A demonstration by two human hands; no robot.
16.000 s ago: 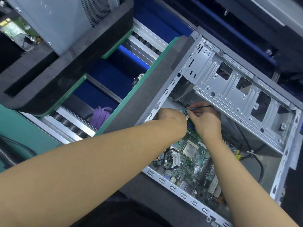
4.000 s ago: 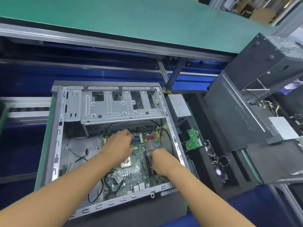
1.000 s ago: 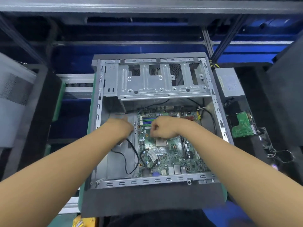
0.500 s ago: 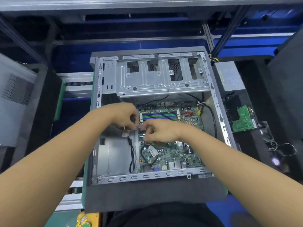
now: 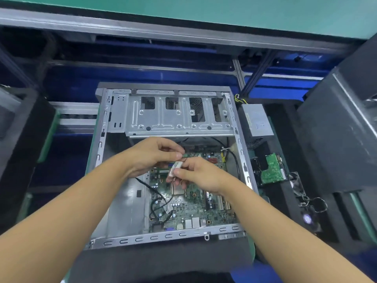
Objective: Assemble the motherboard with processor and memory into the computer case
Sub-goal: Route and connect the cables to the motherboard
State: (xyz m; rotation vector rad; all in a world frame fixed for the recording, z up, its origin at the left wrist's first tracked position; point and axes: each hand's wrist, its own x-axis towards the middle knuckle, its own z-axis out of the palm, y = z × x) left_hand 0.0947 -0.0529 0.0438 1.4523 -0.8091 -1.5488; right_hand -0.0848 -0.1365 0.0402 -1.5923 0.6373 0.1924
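Green motherboard (image 5: 189, 209) sits in the case (image 5: 102, 144); left hand (image 5: 151, 155) and right hand (image 5: 201, 174) pinch a small white part (image 5: 175, 168) above, ready to fit.

- An open computer case (image 5: 163, 238) lies on its side with the motherboard (image 5: 189, 211) flat inside.
- Above the board, the right hand (image 5: 201, 175) pinches the lower end of a small white part (image 5: 175, 168).
- The left hand (image 5: 153, 155) pinches its upper end, or perhaps a thin wire there.
- A black cable (image 5: 152, 189) loops over the board's left edge.
- A power supply (image 5: 256, 121) and a green circuit board (image 5: 272, 170) sit to the right of the case.
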